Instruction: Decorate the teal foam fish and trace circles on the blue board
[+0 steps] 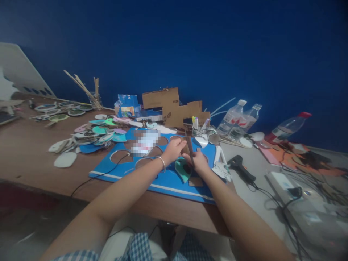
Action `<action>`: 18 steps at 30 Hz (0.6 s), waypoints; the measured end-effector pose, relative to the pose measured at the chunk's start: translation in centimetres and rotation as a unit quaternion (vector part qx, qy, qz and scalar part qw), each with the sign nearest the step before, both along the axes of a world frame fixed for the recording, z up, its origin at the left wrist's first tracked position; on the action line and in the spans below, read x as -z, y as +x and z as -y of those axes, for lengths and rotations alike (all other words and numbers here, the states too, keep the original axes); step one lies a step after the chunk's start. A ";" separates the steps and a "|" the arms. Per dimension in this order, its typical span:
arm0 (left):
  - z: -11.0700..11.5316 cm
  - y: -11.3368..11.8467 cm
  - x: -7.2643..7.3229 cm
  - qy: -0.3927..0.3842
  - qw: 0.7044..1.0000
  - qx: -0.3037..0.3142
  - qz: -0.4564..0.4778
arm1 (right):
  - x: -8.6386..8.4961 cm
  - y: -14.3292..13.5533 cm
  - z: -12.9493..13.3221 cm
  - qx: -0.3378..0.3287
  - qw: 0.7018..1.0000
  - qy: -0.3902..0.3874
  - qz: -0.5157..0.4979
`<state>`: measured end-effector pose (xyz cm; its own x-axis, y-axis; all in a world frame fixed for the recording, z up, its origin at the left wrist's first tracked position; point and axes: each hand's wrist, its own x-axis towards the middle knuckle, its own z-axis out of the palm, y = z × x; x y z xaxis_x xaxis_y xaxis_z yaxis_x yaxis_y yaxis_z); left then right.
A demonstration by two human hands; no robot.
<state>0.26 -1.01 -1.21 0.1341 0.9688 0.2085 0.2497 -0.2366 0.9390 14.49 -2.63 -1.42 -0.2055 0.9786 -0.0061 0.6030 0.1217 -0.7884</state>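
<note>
Above the blue board [108,170], my two hands meet over a small piece of brown cardboard [186,148]. My left hand [174,149], with a bangle at its wrist, pinches the cardboard from the left. In my right hand [200,162] is a narrow dark brown strip [190,145], upright against the cardboard; its exact kind is too blurred to tell. Just below my hands lies a green rounded cutout [179,167] with a dark middle. A small flat cardboard rectangle [195,182] rests near the board's front edge.
A pixelated phone-like object [145,142] with a cable lies on the board. Left stands a pile of colored foam cutouts [102,132]. Behind are cut cardboard [170,105] and a pen holder [199,125]. Right are plastic bottles [231,117], a glue gun [241,170] and cables.
</note>
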 end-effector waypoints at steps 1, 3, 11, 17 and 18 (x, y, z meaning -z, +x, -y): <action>0.1 0.0 0.1 -0.002 1.000 0.004 -0.007 | 0.1 0.0 0.0 -0.005 1.000 -0.002 -0.011; 0.2 0.1 0.3 -0.011 1.000 0.008 -0.020 | 0.2 0.1 0.0 -0.017 0.999 -0.005 -0.039; 0.3 0.2 0.5 0.000 0.999 -0.017 -0.030 | 0.3 0.1 -0.1 -0.022 0.998 -0.014 -0.053; 0.0 0.4 0.9 -0.005 1.000 -0.023 -0.003 | -0.4 0.0 0.0 -0.003 1.000 -0.005 -0.021; -0.1 0.4 1.0 -0.006 1.000 -0.024 0.000 | -0.5 0.0 0.0 0.000 1.000 -0.008 -0.015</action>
